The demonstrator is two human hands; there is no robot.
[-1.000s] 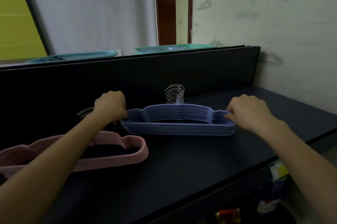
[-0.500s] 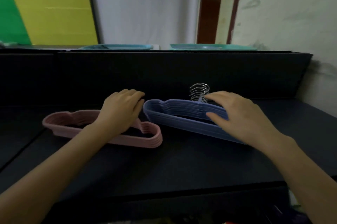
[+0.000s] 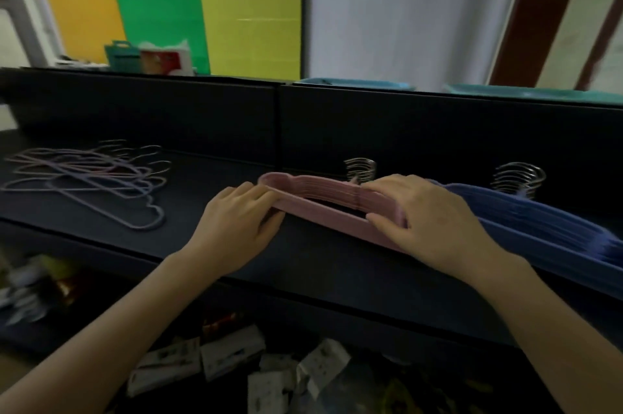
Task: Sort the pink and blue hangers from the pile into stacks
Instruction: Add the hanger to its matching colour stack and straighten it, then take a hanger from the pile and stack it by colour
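Observation:
A stack of pink hangers [image 3: 323, 208] lies on the dark table [image 3: 202, 245], its metal hooks pointing to the back wall. My left hand [image 3: 239, 228] holds the stack's left end, fingers curled over it. My right hand [image 3: 428, 221] presses on its right end with the thumb along the front edge. To the right lies the stack of blue hangers [image 3: 539, 228], partly behind my right hand. A loose pile of pink and blue hangers [image 3: 91, 177] is spread flat at the far left.
A dark upright panel [image 3: 337, 123] closes off the back of the table. Behind it stand two teal baskets [image 3: 354, 83] and a green basket [image 3: 123, 56]. Boxes and packets lie on the floor below the table's front edge.
Both hands left the blue stack and moved to the pink stack. The view swung left, bringing the loose pile into sight.

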